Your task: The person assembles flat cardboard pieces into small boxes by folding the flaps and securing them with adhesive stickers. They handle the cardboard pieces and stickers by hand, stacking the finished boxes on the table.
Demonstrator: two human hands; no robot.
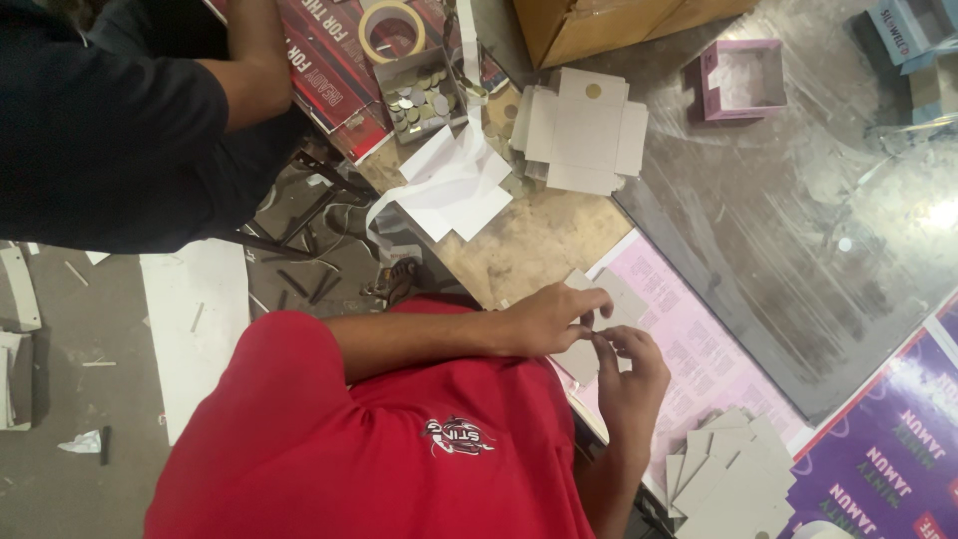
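Grey card blank (611, 299) — pinched flat between left hand (547, 317) and right hand (629, 374) fingers, unfolded; flat blanks stack (733, 477) on bench (539, 240) — unfolded.

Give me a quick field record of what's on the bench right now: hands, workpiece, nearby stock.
left hand: pinching the grey card blank
right hand: fingers on the same blank's lower edge
surface under blank: pink printed sheet
nearby stock: stack of grey blanks; flat die-cut stack
other items: tape roll; tray of small discs; pink open box
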